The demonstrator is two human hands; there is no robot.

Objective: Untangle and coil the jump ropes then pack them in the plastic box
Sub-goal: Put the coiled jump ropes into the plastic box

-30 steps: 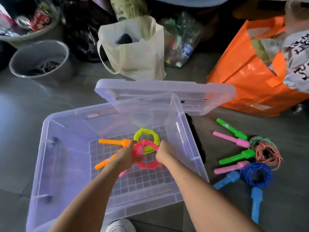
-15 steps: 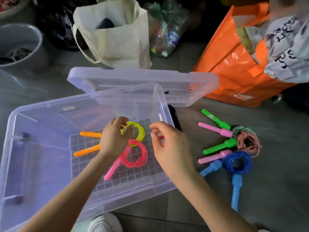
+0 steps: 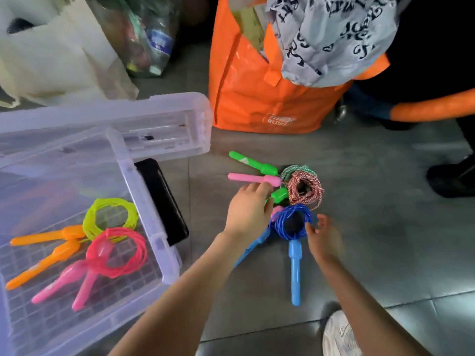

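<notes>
The clear plastic box (image 3: 151, 222) stands on the floor at the left. Inside it lie a coiled yellow rope with orange handles (image 3: 109, 218) and a coiled pink rope with pink handles (image 3: 115, 253). On the floor to the right a coiled blue rope with blue handles (image 3: 291, 224) lies between my hands. My left hand (image 3: 248, 209) hovers at its left with relaxed fingers, over a green handle. My right hand (image 3: 322, 238) is open just right of the blue coil, blurred. Behind lie a red-white coil with pink handles (image 3: 304, 191) and a green-white coil with green handles (image 3: 253, 163).
The box's clear lid (image 3: 164, 124) lies behind it, and a black phone-like slab (image 3: 162, 201) leans by its right wall. An orange bag (image 3: 262, 98), a cream tote (image 3: 51, 60) and a sack of bottles (image 3: 146, 39) stand at the back. A white shoe (image 3: 336, 332) is near me.
Both hands have left the box, with the pink rope lying inside, and moved right to the blue coil on the floor. The view has swung right.
</notes>
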